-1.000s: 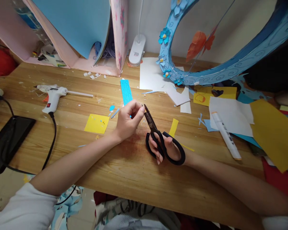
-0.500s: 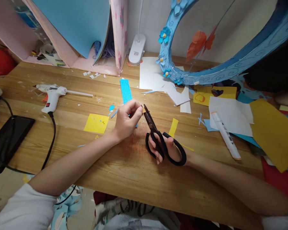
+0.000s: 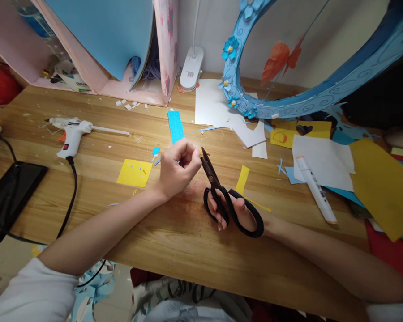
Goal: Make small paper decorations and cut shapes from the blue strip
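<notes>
My left hand is closed in a pinch near the middle of the table, on a tiny yellow-orange piece that barely shows at the fingertips. Black-handled scissors are in my right hand, its fingers through the loops. The dark blades point up and left, with their tips right beside the pinched fingertips. Behind my left hand lies a bright blue paper strip with drawn shapes. A narrow yellow strip rests beyond the scissors' handles.
A white glue gun and a black phone lie at the left. Yellow paper is left of my hand. On the right are a marker and paper sheets. A blue ring frame stands behind.
My left fingertips have turned slightly and shifted a little right. The scissor handles have spread slightly, with the lower right loop moving right and down.
</notes>
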Motion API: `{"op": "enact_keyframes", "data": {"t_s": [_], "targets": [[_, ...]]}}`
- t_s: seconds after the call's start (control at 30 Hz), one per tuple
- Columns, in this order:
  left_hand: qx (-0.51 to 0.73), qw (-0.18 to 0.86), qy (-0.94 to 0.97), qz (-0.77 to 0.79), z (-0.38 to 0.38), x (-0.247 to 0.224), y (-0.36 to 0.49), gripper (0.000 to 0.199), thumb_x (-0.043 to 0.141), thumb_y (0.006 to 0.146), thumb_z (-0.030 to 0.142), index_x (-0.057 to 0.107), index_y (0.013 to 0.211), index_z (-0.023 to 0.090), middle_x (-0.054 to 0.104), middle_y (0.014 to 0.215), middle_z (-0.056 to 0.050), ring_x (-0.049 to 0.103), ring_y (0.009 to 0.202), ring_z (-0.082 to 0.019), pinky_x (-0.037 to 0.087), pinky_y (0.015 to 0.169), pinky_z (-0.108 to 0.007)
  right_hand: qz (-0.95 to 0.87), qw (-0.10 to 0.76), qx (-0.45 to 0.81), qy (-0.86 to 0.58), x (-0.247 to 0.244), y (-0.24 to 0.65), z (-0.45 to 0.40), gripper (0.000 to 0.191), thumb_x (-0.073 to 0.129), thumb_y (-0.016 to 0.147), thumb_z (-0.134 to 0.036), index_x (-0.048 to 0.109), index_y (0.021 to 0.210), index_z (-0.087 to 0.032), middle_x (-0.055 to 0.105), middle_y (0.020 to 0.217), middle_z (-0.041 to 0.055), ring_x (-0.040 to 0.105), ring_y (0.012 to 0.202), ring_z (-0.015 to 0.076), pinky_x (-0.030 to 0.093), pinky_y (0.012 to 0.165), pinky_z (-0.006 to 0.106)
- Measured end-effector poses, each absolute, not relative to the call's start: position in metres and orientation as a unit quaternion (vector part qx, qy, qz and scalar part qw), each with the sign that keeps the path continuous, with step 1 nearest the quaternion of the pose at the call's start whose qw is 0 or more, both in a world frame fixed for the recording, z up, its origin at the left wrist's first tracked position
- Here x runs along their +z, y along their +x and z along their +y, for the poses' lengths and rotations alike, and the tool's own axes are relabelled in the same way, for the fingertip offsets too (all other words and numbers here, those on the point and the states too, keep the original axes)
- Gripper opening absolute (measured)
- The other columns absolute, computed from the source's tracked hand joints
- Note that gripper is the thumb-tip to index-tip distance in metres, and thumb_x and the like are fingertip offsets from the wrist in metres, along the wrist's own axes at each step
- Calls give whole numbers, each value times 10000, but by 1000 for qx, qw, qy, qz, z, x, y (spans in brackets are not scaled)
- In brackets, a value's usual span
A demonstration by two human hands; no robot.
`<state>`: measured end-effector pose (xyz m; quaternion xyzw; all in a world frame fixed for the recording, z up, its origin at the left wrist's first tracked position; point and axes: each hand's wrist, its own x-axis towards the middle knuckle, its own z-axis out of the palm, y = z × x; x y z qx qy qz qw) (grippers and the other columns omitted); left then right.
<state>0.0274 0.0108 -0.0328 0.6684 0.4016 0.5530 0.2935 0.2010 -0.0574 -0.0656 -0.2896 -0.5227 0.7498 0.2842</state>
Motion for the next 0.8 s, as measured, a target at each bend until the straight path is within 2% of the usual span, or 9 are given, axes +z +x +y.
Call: {"op": "enact_keyframes", "data": {"t_s": [0.43, 0.8], "targets": [[541, 304, 673, 402, 10, -34, 26, 287, 523, 825, 200, 381, 576, 187, 293, 502, 70, 267, 440, -60, 240, 407, -212, -556, 294, 718, -297, -67, 198, -57, 630, 317, 734, -815, 431, 731, -195, 423, 550, -60, 409, 372, 63, 427, 353, 182], [539, 331, 666, 395, 10, -36, 26, 283, 514, 854, 267, 417, 601, 186, 336, 527, 52, 307, 474, -75, 272, 434, -222, -541, 293, 727, -306, -67, 195, -55, 616, 376, 713, -811, 422, 711, -196, 433, 538, -62, 429, 359, 64, 428, 325, 169]]}}
